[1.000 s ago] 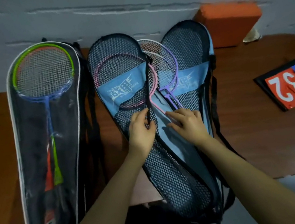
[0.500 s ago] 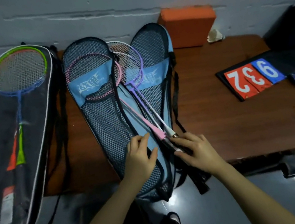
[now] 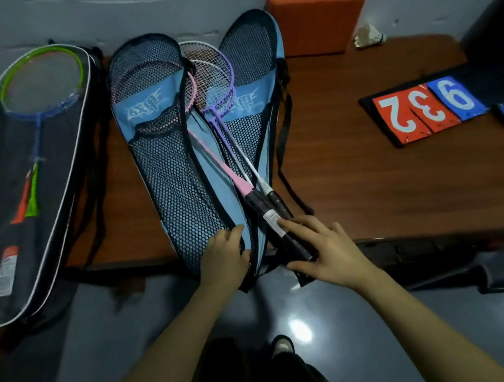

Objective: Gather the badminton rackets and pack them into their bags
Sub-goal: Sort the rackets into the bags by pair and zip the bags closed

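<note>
A blue mesh racket bag [image 3: 176,183] lies open on the wooden table [image 3: 375,177], its two halves spread apart. A pink racket [image 3: 223,169] and a purple racket [image 3: 221,96] lie between the halves, heads toward the wall, black handles [image 3: 277,220] toward me. My left hand [image 3: 223,259] holds the lower edge of the bag's left half. My right hand [image 3: 320,246] rests on the ends of the handles, with fingers and thumb on either side of them. At the left, a clear black-backed bag [image 3: 21,196] holds a green-and-blue racket [image 3: 39,83].
An orange block [image 3: 315,17] and a white shuttlecock [image 3: 368,36] sit by the wall. A flip scoreboard [image 3: 423,108] showing numbers lies at the right, next to a dark object [image 3: 503,48]. The table's front edge is under my hands, with a glossy floor [image 3: 468,338] below.
Both hands have slid down from the racket shafts to the bag's lower end and the handle ends. The bag's halves lie wider apart, and more of the shafts and handles shows.
</note>
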